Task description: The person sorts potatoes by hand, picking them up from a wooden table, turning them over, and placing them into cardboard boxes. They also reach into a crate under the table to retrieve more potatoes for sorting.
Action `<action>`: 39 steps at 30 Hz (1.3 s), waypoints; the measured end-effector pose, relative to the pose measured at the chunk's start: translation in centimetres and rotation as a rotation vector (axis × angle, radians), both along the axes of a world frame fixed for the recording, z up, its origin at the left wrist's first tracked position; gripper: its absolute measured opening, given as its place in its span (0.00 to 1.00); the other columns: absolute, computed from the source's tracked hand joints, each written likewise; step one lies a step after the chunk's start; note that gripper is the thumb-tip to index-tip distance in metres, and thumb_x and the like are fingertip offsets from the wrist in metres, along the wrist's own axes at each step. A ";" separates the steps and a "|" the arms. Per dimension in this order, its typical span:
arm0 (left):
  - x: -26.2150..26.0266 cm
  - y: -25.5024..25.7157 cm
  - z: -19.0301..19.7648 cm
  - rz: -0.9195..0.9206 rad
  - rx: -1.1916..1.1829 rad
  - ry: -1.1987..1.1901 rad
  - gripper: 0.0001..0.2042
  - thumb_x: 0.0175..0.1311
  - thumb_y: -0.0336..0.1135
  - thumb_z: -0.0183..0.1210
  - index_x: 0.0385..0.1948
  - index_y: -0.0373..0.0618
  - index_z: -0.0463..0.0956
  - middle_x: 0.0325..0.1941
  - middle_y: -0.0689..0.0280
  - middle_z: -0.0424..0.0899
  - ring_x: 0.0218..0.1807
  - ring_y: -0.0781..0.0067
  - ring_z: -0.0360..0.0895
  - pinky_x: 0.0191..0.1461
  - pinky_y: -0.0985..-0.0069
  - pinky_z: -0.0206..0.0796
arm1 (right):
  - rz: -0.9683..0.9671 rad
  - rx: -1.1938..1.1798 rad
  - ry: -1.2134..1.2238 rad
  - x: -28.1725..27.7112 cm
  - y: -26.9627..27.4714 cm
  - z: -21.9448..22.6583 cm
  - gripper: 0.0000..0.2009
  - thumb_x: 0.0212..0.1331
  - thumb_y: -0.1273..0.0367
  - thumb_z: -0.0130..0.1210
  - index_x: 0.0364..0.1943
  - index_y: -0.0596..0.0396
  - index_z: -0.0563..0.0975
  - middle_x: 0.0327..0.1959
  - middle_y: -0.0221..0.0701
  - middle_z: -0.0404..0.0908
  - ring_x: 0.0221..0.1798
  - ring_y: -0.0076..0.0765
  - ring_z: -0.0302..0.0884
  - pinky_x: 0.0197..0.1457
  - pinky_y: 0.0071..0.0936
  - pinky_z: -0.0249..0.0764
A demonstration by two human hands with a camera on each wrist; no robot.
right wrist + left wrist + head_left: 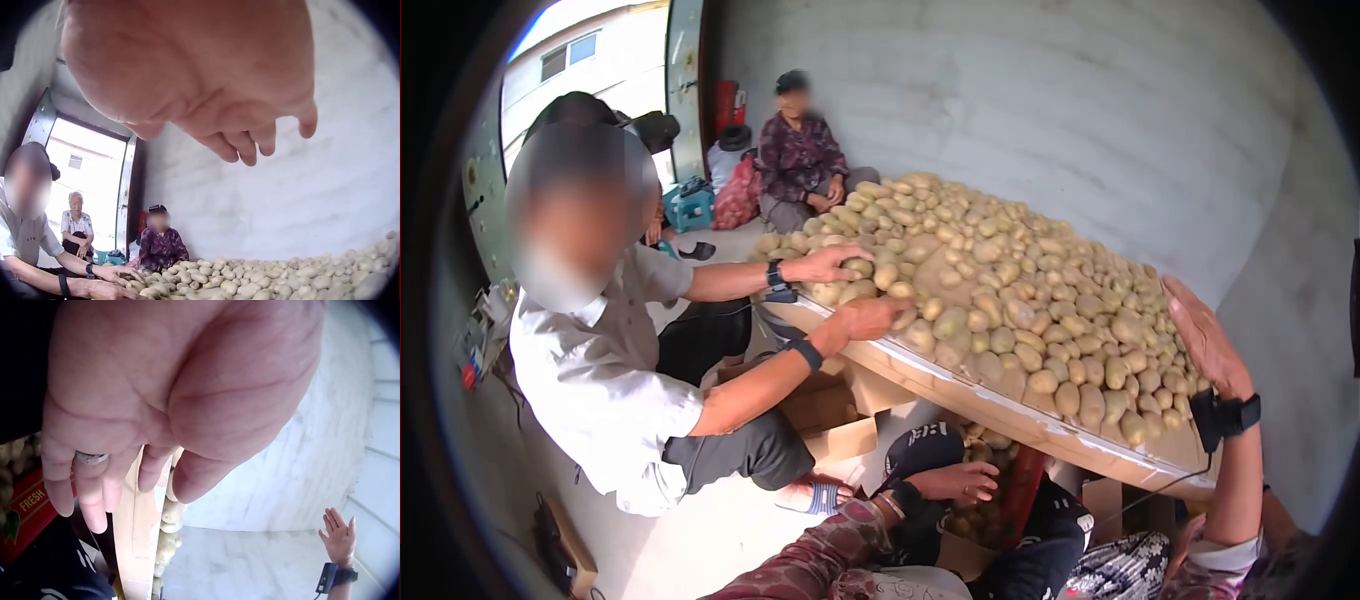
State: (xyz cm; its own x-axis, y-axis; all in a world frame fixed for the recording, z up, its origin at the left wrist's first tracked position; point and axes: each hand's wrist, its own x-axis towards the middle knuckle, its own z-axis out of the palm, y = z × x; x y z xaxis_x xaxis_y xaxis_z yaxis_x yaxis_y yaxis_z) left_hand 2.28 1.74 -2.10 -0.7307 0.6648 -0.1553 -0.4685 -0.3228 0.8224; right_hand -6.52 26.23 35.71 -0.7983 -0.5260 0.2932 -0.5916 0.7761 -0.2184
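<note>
My right hand (1208, 338) is raised at the right end of a table heaped with potatoes (1055, 345), its fingers straight and nothing in it. In the right wrist view its palm (194, 69) shows above the potato heap. My left hand (960, 482) hangs loosely below the table edge, near a box of potatoes (972, 522). The left wrist view shows that palm (137, 381) empty, with a ring (92, 458) on one finger. Beside it is a red carton (31, 503) marked FRESH.
Across the table's left corner a person in a pale shirt (600, 390) has both hands at the potatoes. An open cardboard box (825, 415) sits on the floor there. Another person (800, 150) sits behind the heap, near a red net sack (737, 195). A cardboard-covered edge (1000, 415) borders the table.
</note>
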 end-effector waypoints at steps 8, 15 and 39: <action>-1.0 -0.4 -2.8 0.020 -0.211 0.506 0.27 0.62 0.37 0.56 0.62 0.45 0.55 0.58 0.64 0.68 0.55 0.73 0.71 0.51 0.79 0.66 | 0.087 -0.127 -0.143 1.1 -2.3 -6.9 0.33 0.64 0.45 0.34 0.63 0.58 0.61 0.64 0.48 0.60 0.69 0.51 0.52 0.70 0.35 0.46; -0.7 -0.3 -0.4 0.000 -0.038 -0.128 0.26 0.60 0.36 0.59 0.59 0.43 0.61 0.60 0.65 0.64 0.58 0.72 0.69 0.55 0.78 0.65 | 0.225 -0.143 -0.264 1.7 -4.1 -14.2 0.29 0.66 0.49 0.34 0.60 0.57 0.63 0.62 0.48 0.62 0.67 0.51 0.55 0.69 0.35 0.50; -7.1 -2.4 3.7 0.344 -0.260 0.218 0.17 0.67 0.40 0.49 0.54 0.45 0.64 0.51 0.63 0.73 0.50 0.72 0.73 0.50 0.78 0.65 | 0.177 -1.525 -0.598 -1.2 -6.7 -19.4 0.23 0.67 0.55 0.41 0.55 0.60 0.67 0.55 0.40 0.71 0.56 0.36 0.71 0.55 0.31 0.69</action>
State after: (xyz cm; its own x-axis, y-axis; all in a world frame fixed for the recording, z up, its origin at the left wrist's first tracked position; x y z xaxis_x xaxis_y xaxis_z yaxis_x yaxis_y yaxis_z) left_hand -4.85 -0.66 1.56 -0.9354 0.3383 -0.1026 -0.1779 -0.1999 0.9635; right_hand -7.73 19.51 16.33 -0.9466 -0.1501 0.2852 -0.2003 -0.4193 -0.8855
